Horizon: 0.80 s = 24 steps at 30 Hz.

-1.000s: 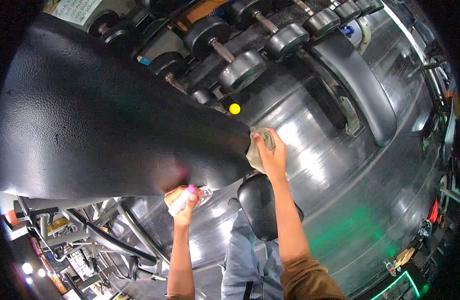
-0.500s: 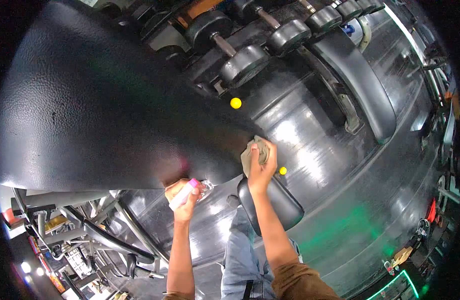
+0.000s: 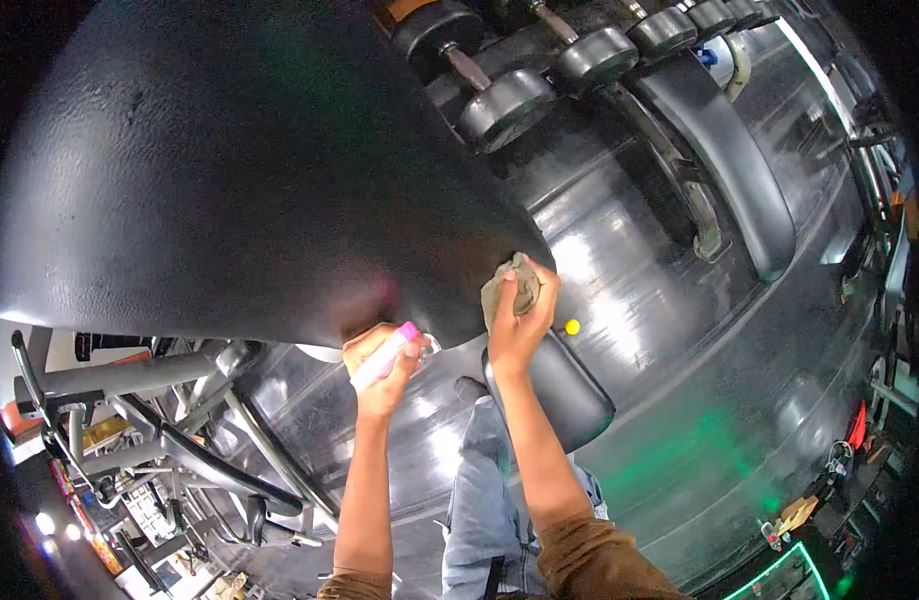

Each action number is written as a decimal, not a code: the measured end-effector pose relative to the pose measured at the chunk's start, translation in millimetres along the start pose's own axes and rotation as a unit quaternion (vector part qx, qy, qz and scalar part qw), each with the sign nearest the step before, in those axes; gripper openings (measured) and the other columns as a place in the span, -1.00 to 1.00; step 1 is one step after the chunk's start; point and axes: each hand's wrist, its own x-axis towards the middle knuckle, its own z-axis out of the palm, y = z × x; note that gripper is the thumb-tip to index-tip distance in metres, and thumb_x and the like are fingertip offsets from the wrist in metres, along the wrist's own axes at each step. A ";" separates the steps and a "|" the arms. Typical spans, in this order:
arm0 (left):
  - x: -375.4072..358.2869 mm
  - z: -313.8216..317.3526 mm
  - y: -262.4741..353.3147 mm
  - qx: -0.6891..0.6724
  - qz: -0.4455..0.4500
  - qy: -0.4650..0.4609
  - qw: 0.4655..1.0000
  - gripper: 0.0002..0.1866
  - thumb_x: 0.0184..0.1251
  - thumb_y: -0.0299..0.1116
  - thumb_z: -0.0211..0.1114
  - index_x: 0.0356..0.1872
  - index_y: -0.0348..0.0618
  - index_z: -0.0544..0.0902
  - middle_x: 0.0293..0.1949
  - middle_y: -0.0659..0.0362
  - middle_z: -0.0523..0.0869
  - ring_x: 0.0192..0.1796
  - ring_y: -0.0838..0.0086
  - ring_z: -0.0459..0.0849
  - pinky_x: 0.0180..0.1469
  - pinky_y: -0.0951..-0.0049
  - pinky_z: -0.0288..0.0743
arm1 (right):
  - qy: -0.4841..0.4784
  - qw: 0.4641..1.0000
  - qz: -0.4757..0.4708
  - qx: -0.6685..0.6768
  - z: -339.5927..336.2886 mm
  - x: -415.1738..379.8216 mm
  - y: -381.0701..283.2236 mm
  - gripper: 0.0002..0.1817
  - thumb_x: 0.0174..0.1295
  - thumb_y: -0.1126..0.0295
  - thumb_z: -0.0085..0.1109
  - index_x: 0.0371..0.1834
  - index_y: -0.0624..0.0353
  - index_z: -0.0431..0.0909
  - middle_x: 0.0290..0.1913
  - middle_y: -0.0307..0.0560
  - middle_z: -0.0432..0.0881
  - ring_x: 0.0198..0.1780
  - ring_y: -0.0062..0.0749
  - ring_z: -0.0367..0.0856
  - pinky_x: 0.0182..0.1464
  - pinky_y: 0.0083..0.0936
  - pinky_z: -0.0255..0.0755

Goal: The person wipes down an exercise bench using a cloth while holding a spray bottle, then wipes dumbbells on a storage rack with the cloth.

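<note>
A large black padded bench surface (image 3: 230, 180) fills the left and upper middle of the head view. My right hand (image 3: 520, 340) is closed around a crumpled grey-green cloth (image 3: 500, 295) at the pad's right end; whether the cloth presses on the pad is hard to tell. Along the pad's near edge, my left hand (image 3: 377, 395) grips a white bottle with a pink end (image 3: 385, 357), held at a slant. Something clear and shiny sticks out beside that hand, partly hidden by the fingers.
Several dumbbells (image 3: 508, 108) rest on a rack at the top. A smaller black seat pad (image 3: 565, 400) and a yellow knob (image 3: 573, 327) lie beyond my right wrist. Another black bench (image 3: 725, 150) stands at right, metal machine frames (image 3: 150, 378) at lower left.
The view has shifted, and the pad now covers the upper yellow knob. My right hand with the cloth stays by the pad's end; the left hand and bottle appear slightly higher and further right.
</note>
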 end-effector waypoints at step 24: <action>-59.5 -17.2 -35.2 -0.136 -0.093 0.023 0.986 -0.89 0.29 -0.45 0.32 -0.38 -0.27 0.68 -0.48 0.21 0.71 -0.56 0.66 0.54 -0.48 0.60 0.42 | 0.031 0.996 0.073 0.043 20.8 -47.1 -1.9 -0.66 0.43 0.22 0.13 0.06 0.22 0.36 -0.03 0.05 0.51 0.03 -0.25 0.49 0.16 -0.37 0.33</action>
